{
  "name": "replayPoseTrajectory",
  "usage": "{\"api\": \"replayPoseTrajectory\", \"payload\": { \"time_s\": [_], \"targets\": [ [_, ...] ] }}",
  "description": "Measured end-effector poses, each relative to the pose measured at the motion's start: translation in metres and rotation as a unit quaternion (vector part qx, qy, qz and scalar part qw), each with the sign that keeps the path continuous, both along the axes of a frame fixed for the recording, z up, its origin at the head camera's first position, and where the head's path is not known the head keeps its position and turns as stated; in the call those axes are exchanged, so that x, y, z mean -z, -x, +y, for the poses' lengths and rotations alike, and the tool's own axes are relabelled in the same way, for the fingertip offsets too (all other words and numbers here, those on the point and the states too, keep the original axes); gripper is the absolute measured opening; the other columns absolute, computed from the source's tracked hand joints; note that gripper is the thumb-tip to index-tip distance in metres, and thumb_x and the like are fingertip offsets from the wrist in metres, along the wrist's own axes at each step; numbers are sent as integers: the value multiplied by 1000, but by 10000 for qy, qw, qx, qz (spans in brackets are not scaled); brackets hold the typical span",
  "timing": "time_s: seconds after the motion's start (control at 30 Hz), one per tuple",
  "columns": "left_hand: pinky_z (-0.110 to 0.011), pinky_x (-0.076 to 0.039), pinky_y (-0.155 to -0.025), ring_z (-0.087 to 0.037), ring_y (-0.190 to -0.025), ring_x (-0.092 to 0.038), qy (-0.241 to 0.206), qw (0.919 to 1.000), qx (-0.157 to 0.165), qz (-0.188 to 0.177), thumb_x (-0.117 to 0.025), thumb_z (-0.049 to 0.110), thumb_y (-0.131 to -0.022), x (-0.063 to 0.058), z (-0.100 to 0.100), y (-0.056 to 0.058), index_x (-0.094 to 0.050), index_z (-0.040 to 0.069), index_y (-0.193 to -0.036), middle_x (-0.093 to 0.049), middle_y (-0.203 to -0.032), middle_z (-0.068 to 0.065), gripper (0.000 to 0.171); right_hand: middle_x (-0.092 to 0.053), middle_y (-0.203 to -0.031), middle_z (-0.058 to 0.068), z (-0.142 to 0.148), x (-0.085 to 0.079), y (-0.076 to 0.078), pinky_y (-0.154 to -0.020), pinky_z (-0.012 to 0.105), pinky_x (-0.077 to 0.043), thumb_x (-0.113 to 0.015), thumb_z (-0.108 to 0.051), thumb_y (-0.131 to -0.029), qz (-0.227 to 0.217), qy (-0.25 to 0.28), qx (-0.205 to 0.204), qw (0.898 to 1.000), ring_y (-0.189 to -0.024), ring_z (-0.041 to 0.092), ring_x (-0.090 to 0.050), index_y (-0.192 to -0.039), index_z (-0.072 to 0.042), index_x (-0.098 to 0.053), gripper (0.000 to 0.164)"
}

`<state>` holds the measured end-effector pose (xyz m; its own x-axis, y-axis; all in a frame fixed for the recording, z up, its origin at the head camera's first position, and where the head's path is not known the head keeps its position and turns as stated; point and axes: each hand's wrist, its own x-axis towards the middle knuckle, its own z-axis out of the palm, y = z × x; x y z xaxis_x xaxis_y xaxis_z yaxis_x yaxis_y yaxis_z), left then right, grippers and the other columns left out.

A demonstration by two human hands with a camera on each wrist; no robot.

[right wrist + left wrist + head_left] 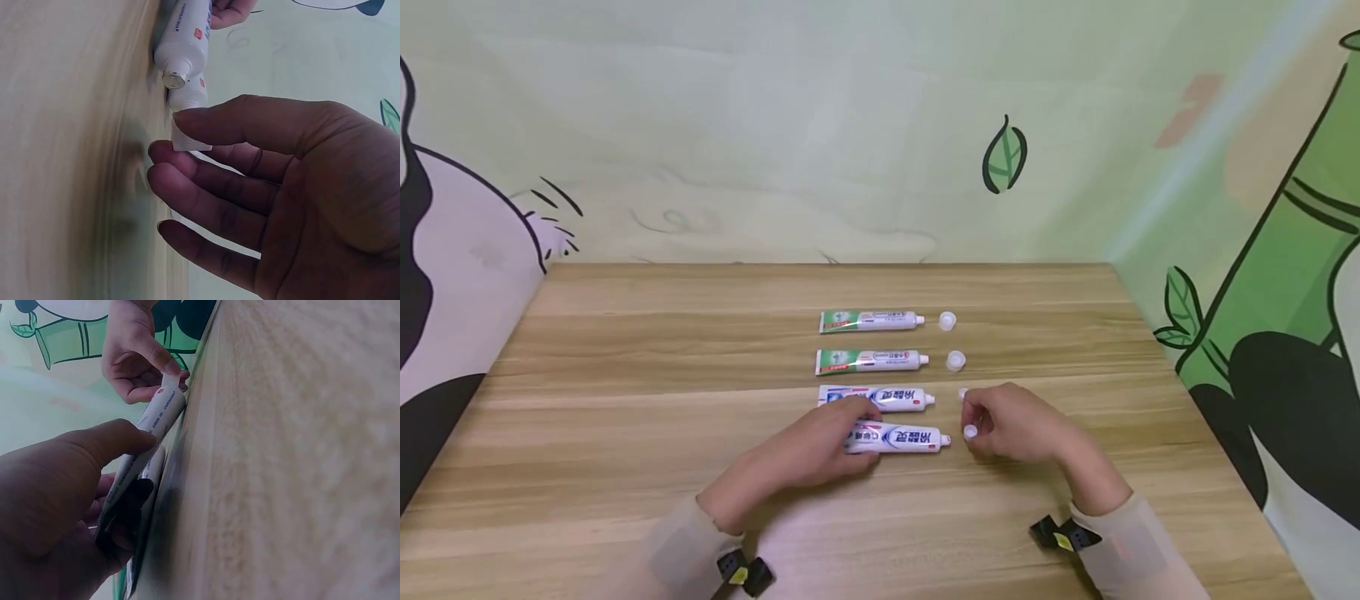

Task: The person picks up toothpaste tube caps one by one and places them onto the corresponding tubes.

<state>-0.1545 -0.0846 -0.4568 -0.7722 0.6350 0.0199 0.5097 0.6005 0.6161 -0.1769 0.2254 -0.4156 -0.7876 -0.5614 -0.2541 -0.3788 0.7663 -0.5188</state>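
My left hand [820, 442] grips the nearest toothpaste tube [898, 437], white with blue lettering, thumb on one side and fingers on the other. Its uncapped nozzle [175, 79] points right, toward my other hand. Between thumb and fingertips my right hand [1018, 425] pinches a small white cap [190, 139], a short distance from that nozzle. Just behind the held tube lies a matching blue-and-white toothpaste tube [910, 399], partly hidden by the left hand. A second white cap [962, 393] lies past its nozzle, mostly covered by my right hand.
Farther back on the wooden table [662, 333] lie two green-and-white toothpaste tubes, one [872, 361] in front of the other [871, 321], both uncapped. White caps [955, 361] stand to the right of their nozzles. A painted wall [812, 150] rises behind the table's far edge.
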Motion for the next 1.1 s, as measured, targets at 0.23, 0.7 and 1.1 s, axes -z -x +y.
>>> {"api": "replayPoseTrajectory", "payload": {
  "time_s": [0.23,0.7,1.1],
  "targets": [
    [-43,-50,-110,-24,-122,-63,-104,9997,-117,-173,-80,36,-90,4,0,0,-61,8,-132,-67,-128,-9,54,-63,-78,-9,1,-2,0,-67,24,-49,-77,-10,-86,49,63,-52,10000,-72,7,-58,-89,-20,-66,14],
    [-33,-55,-87,-10,-95,-62,-547,9979,-351,-4,-82,32,-89,-5,0,2,-64,13,-124,-67,-108,3,44,-61,-77,-10,0,-8,-3,-66,24,-49,-80,-10,-87,296,252,-105,9992,-72,8,-57,-89,-22,-69,15],
    [-33,-53,-88,-12,-98,-61,-574,9973,-449,24,-82,32,-90,-16,-3,0,-64,14,-125,-68,-114,1,44,-62,-83,-9,-6,-17,-7,-67,25,-49,-81,-11,-87,695,460,14,9965,-76,10,-57,-100,-17,-76,16]
  ]
}}
